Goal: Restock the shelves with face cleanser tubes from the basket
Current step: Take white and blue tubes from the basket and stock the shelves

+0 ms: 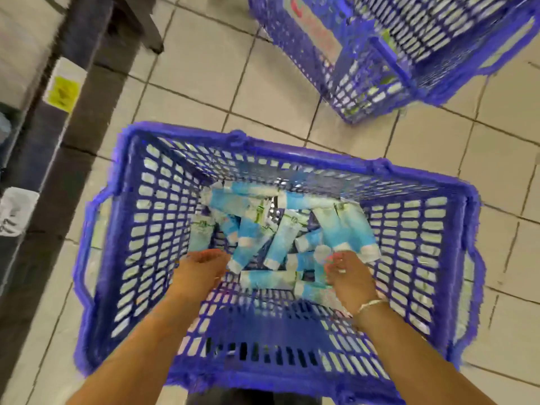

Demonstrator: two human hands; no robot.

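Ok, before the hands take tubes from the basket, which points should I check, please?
1. Tubes in the basket: ok, a loose pile.
2. Left hand free: ok, seems to hold nothing.
3. Right hand free: cannot tell, fingers blurred against a tube.
4. Both hands inside the basket: ok.
5. Shelf edge near, at left: ok.
6. Free room on the shelf: cannot tell.
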